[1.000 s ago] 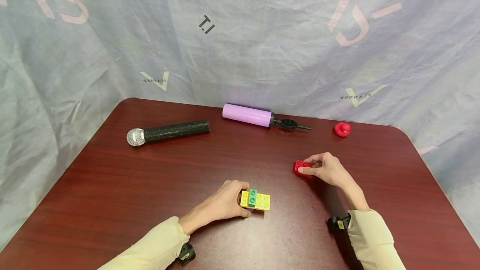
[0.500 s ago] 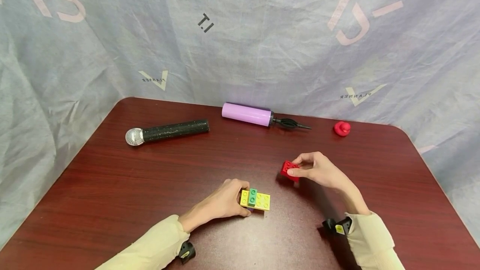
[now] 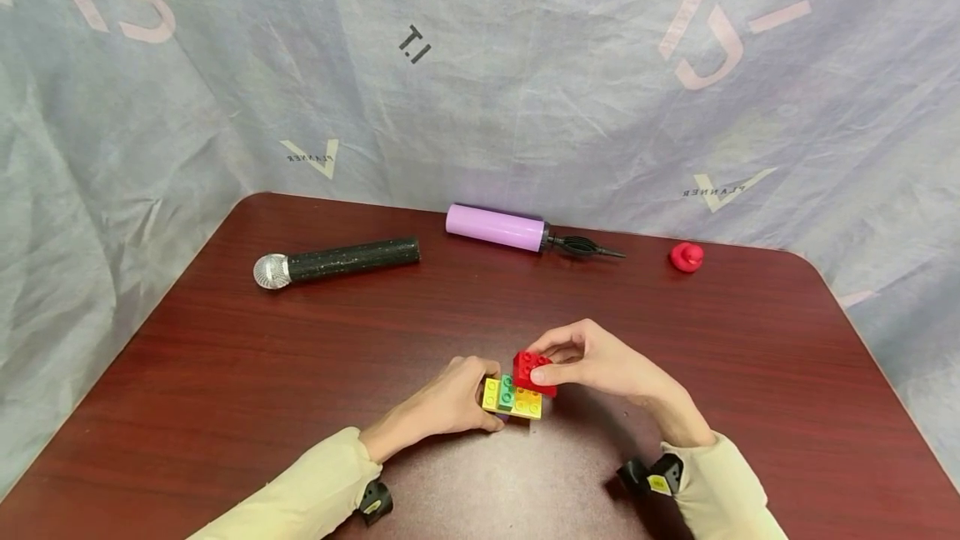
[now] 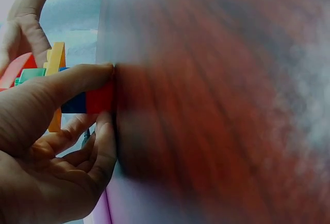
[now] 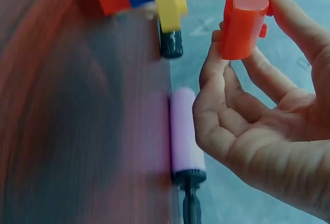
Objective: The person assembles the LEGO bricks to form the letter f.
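Note:
My left hand [image 3: 442,402] grips the lower part of a stack of toy building bricks standing on the table. In the left wrist view, a red brick [image 4: 99,100] forms its base, with a blue brick [image 4: 72,104] above. A long yellow brick [image 3: 491,395] lies across the stack, carrying a small green brick [image 3: 507,395]. Between thumb and fingers, my right hand [image 3: 611,365] pinches another red brick [image 3: 527,365]. It overlaps the stack's right half in the head view. The right wrist view shows this red brick [image 5: 245,26] tilted and apart from the yellow one.
A black microphone [image 3: 352,259] with a silver head lies at the back left of the dark red table [image 3: 337,357]. Behind the hands is a purple hand pump [image 3: 495,227], and a red rubber duck [image 3: 686,257] sits at the back right. Grey cloth [image 3: 480,90] hangs behind.
My right hand has carried the red brick leftward and nearer, from the table at the right to over the stack. The left hand and the stack have kept their place.

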Available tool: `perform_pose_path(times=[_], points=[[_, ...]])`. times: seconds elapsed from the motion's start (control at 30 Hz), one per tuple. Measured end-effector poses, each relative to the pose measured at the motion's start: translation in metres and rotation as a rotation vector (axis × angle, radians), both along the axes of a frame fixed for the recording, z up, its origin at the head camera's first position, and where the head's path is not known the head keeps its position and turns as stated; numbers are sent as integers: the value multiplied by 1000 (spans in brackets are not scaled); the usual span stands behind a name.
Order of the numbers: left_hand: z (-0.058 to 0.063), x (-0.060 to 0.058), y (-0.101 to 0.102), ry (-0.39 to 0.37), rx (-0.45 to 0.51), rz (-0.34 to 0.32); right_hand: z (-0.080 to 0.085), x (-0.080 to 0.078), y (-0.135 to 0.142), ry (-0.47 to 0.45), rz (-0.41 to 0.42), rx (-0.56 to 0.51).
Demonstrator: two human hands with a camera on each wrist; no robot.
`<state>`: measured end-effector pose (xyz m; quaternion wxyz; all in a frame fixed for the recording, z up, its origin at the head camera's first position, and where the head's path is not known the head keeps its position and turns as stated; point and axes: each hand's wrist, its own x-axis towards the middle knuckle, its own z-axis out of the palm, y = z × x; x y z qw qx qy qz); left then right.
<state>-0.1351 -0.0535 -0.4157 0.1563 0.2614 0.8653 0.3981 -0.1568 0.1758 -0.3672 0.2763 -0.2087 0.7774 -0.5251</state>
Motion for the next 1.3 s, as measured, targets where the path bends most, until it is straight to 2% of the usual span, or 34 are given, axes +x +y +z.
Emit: perform_pose_path(times=[0.2, 0.43, 0.6, 0.77, 1.1, 1.3], points=[[-3, 0, 1, -12, 25, -2, 0, 8, -11, -1, 35, -50], [-6, 1, 2, -19, 25, -6, -3, 12, -14, 25, 49, -40], [-5, 2, 1, -12, 35, -13, -4, 13, -14, 2, 47, -55], [-5, 2, 0, -14, 40, -14, -3, 15, -15, 9, 27, -43], [-1, 1, 0, -15, 31, -4, 3, 15, -18, 83, 26, -2], [0, 0, 0, -15, 27, -5, 6, 15, -19, 80, 18, 13]])
